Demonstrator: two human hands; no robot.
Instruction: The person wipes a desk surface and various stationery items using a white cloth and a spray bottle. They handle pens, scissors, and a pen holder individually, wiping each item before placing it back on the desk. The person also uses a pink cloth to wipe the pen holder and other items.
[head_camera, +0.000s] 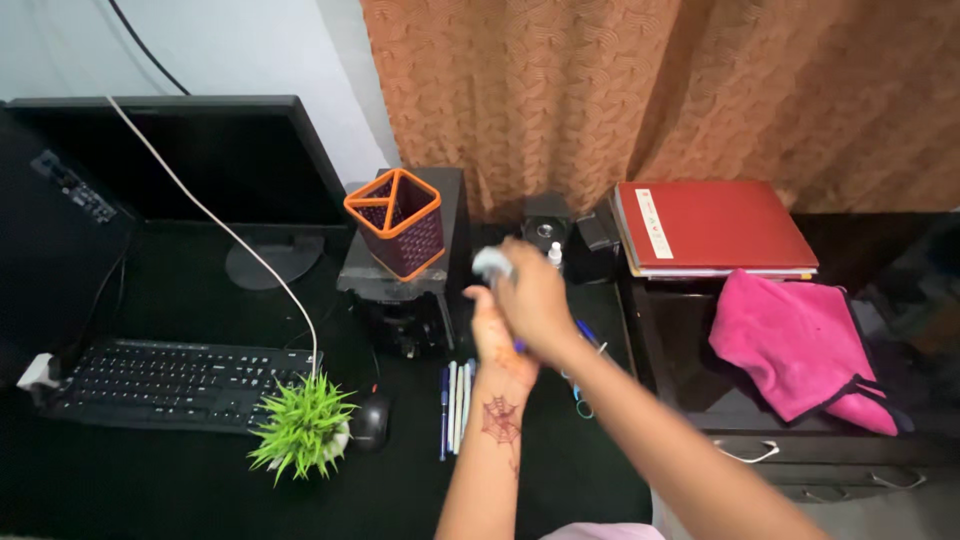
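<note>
Both hands are meeting just right of the orange holder (398, 222). The right hand (535, 298) is closing over a small pale object (490, 262), while the left hand (492, 335) is cupping beneath it; pens (455, 405) are lying below.
</note>
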